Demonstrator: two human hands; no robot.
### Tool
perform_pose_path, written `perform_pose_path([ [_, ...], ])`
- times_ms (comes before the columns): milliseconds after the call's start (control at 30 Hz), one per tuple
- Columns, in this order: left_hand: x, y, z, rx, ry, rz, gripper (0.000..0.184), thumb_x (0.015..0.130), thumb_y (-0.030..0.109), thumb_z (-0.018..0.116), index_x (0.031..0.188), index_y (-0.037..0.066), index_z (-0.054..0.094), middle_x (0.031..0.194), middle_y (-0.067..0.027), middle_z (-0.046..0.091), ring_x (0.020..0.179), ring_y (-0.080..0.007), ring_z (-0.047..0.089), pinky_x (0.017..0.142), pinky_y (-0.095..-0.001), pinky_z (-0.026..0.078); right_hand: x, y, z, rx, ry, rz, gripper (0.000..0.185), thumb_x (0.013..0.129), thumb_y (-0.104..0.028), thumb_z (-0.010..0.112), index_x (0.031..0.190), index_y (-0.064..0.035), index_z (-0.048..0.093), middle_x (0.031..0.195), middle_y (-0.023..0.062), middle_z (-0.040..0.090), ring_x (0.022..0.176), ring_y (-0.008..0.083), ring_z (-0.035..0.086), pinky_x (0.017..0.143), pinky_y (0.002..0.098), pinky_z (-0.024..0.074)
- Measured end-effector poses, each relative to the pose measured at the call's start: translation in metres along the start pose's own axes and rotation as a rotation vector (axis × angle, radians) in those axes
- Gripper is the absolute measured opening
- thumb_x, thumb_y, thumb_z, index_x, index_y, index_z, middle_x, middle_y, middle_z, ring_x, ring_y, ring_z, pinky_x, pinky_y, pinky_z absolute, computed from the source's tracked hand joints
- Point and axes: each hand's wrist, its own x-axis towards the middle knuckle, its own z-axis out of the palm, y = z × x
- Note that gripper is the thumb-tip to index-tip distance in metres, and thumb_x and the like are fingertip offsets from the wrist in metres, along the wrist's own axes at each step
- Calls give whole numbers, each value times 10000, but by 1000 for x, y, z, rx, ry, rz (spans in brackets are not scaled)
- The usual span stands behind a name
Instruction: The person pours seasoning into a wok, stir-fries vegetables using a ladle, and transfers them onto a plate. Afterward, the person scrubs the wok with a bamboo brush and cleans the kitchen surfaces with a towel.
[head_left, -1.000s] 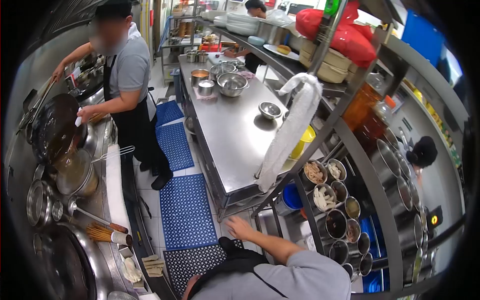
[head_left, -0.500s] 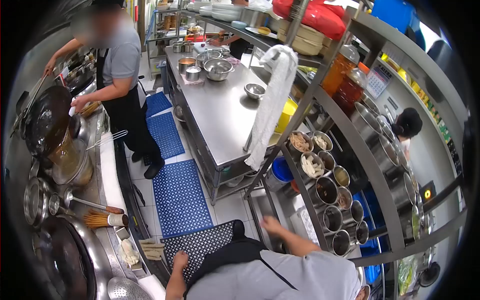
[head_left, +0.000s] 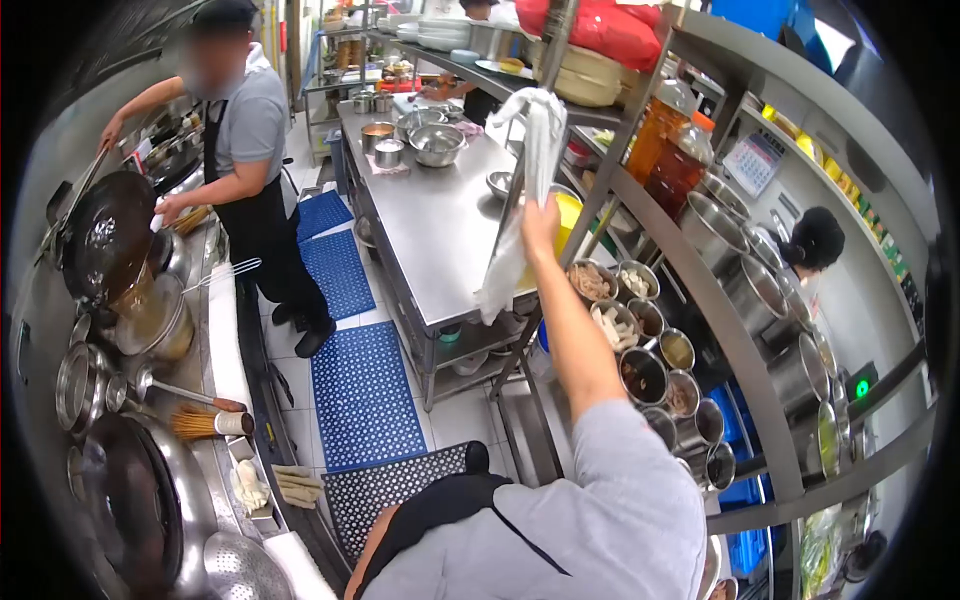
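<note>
Raised to a white towel [head_left: 528, 150], my right hand [head_left: 540, 225] is closed on the cloth's edge. The towel hangs long and loose on the upright of the metal shelf, beside the steel table [head_left: 440, 230]. Part of my left forearm shows at the bottom beside my black apron [head_left: 440, 510]; my left hand itself is hidden. Nearest below the right arm are steel pots of ingredients [head_left: 613, 325].
On the left, a co-worker tilts a wok [head_left: 105, 225] over a pot [head_left: 160, 325] of brownish liquid. A large wok [head_left: 130, 500], a bamboo brush [head_left: 205, 422] and a perforated ladle [head_left: 245, 570] lie along the stove. Blue mats [head_left: 365, 390] cover the floor.
My right hand has risen from low beside the shelf to the towel and taken hold of it. My left hand has dropped out of sight. The co-worker's wok remains tilted.
</note>
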Motion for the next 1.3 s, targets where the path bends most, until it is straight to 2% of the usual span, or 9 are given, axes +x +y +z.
perform_pose_path([
  [167, -32, -46, 23, 67, -47, -172, 362, 826, 342, 613, 1003, 31, 668, 986, -225, 673, 972, -371, 644, 862, -437, 500, -130, 69, -27, 206, -593, 474, 171, 791, -161, 694, 892, -27, 663, 834, 77, 658, 527, 140, 577, 569, 313, 504],
  [267, -43, -61, 25, 91, -55, -209, 358, 823, 340, 615, 999, 33, 671, 993, -224, 672, 975, -372, 643, 863, -437, 499, -191, 27, -37, 121, -1059, 543, 296, 788, -170, 731, 1029, -11, 664, 836, 86, 664, 699, 153, 648, 640, 297, 513],
  [400, -41, -66, 17, 102, -22, -189, 353, 820, 338, 618, 992, 35, 674, 1002, -224, 670, 979, -373, 641, 863, -438, 498, -208, -74, -40, 92, -1156, -97, 453, 803, -143, 713, 1239, -72, 612, 1030, 104, 644, 904, 186, 598, 818, 327, 470],
  [500, -27, -54, 1, 90, 46, -133, 349, 818, 337, 620, 987, 37, 677, 1009, -224, 669, 981, -374, 639, 863, -439, 497, -182, -160, -46, -51, -556, -1118, 705, 779, -172, 711, 1421, -141, 424, 1199, 172, 570, 1033, 325, 589, 929, 410, 452],
  [667, -27, 0, -32, -7, 198, -166, 343, 802, 322, 624, 1001, 49, 682, 1017, -221, 668, 991, -376, 635, 863, -442, 494, -98, -224, -58, -277, 404, -1582, 736, 743, -212, 672, 1420, -110, 401, 1267, 195, 522, 1253, 393, 458, 1009, 543, 378],
  [900, -11, -17, -8, -20, 237, -119, 293, 789, 285, 627, 978, 76, 709, 941, -181, 698, 931, -347, 668, 815, -410, 514, -37, -136, -69, -1132, 93, -640, 582, 752, -96, 580, 1308, 46, 483, 1094, 257, 600, 1014, 386, 592, 896, 436, 467],
  [1000, 1, -72, 36, -61, 153, -33, 305, 774, 294, 651, 983, 82, 714, 931, -189, 699, 917, -323, 676, 793, -387, 515, -37, -35, -47, -746, -65, -439, 378, 840, -227, 557, 1137, 6, 578, 1070, 233, 615, 1008, 391, 590, 890, 450, 455],
  [1100, -24, -66, 26, 28, 18, -66, 308, 781, 291, 649, 994, 77, 709, 933, -192, 697, 907, -319, 676, 791, -391, 514, -27, 16, 0, -779, -61, -330, 644, 932, -461, 341, 674, 28, 671, 705, 238, 648, 750, 425, 636, 776, 479, 467],
  [1300, -22, -54, 10, 133, -151, -27, 315, 796, 285, 647, 1016, 67, 700, 938, -197, 693, 888, -309, 675, 787, -400, 513, -18, 4, 46, -672, -23, -133, 501, 883, -421, 469, 852, 22, 699, 894, 270, 665, 917, 425, 643, 858, 481, 473],
])
